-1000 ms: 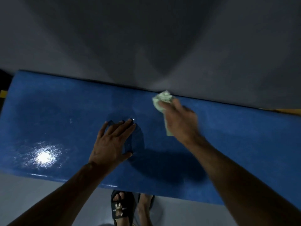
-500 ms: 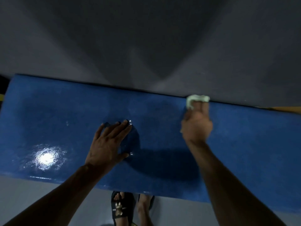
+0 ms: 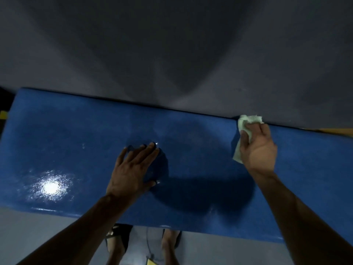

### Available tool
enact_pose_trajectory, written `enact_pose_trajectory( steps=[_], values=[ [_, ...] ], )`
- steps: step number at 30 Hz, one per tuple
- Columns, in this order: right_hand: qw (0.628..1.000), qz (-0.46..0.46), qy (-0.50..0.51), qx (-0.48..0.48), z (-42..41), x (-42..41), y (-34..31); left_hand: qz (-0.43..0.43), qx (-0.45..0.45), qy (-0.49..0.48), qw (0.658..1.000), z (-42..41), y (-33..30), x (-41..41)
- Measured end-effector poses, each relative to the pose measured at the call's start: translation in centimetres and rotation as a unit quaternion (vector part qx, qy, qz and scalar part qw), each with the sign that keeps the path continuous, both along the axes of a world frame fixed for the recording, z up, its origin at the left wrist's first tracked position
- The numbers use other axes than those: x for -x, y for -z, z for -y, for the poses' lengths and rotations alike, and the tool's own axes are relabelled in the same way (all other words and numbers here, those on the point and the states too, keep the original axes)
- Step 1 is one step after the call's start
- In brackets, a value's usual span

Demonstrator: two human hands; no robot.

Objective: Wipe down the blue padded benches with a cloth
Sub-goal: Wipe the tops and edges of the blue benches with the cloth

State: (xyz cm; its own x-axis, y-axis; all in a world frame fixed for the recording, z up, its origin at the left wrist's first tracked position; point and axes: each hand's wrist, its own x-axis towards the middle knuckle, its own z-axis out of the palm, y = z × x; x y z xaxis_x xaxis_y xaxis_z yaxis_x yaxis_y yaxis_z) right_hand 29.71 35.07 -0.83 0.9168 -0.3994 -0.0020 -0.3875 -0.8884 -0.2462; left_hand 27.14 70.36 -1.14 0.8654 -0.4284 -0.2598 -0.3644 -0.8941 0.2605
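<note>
A long blue padded bench (image 3: 66, 138) runs across the view against a grey wall, its surface glossy with a bright light glare at the left. My left hand (image 3: 131, 169) lies flat on the bench's middle, fingers straight and spread. My right hand (image 3: 257, 148) grips a pale green cloth (image 3: 246, 121) and presses it on the bench at its far edge, right of centre. Part of the cloth sticks out above my fingers and part hangs below my palm.
The grey wall (image 3: 172, 54) rises directly behind the bench. My feet in dark sandals (image 3: 118, 238) stand on the grey floor at the bench's near edge. A yellow strip (image 3: 336, 131) shows at the far right behind the bench.
My right hand has slid the cloth rightward along the bench's far edge. My left hand has stayed flat in the same spot.
</note>
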Motion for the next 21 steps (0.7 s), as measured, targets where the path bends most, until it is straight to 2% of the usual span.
enact_pose_trajectory(
  steps=[2, 5, 9, 12, 16, 18, 21],
  values=[
    [0.999, 0.03, 0.033, -0.026, -3.5, -0.5, 0.5, 0.009, 0.011, 0.006, 1.0, -0.1, 0.0, -0.1],
    [0.996, 0.078, 0.015, -0.043, -11.0, -1.9, 1.2, 0.011, 0.014, 0.017, 1.0, -0.4, 0.0, -0.3],
    [0.99, 0.004, -0.134, -0.045, -16.8, -4.3, 0.7, 0.007, 0.009, 0.017, 1.0, -0.6, 0.0, -0.3],
    [0.979, -0.006, -0.201, -0.035, -12.9, -4.3, 0.5, 0.025, 0.026, 0.035, 0.999, -0.9, -0.5, -0.6],
    [0.997, 0.008, -0.083, 0.005, -5.3, -2.1, 0.3, 0.059, 0.063, 0.048, 0.995, -2.5, -1.4, -1.2],
    [1.0, 0.007, -0.012, 0.005, -5.7, -1.5, 0.1, 0.064, 0.068, 0.033, 0.995, -3.9, -1.6, -1.7],
    [0.997, 0.027, 0.068, -0.031, -10.9, -2.5, 0.4, 0.063, 0.049, 0.004, 0.997, -5.7, -1.4, -2.1]
  ],
)
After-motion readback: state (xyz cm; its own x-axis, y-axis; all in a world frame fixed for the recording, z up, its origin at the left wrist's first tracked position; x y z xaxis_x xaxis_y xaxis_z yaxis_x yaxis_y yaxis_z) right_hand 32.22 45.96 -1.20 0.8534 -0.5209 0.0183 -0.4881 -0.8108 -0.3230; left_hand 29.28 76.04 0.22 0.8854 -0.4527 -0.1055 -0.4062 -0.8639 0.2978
